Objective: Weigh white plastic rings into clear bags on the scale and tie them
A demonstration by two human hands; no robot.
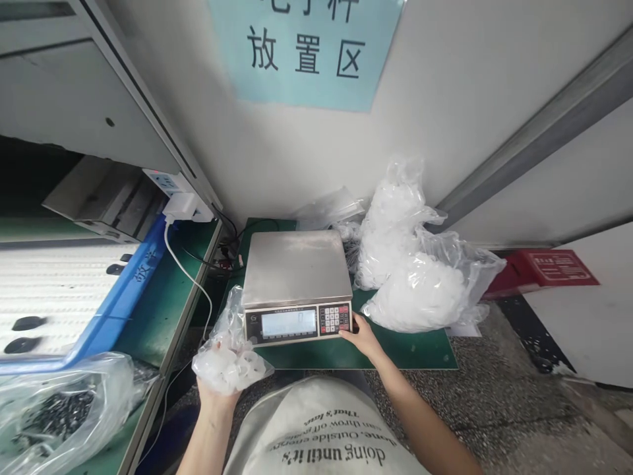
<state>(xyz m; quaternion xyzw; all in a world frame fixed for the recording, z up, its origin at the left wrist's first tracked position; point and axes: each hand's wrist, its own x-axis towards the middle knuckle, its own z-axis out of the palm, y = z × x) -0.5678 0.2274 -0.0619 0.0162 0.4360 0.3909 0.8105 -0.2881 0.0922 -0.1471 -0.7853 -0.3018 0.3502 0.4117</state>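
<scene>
Bag [232, 353] of clear plastic, full of translucent white rings, sits in the cupped left hand [215, 396], fingers curled narrowly beneath it, just beside the stainless steel scale [297, 269]. Right hand [362, 335], fingers loosely spread, touches the scale's front corner above a green mat [405, 353].

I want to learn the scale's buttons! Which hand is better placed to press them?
The right hand, probably: it rests on the front edge of the digital scale, right by the keypad. The left hand is holding a plastic bag of white rings.
</scene>
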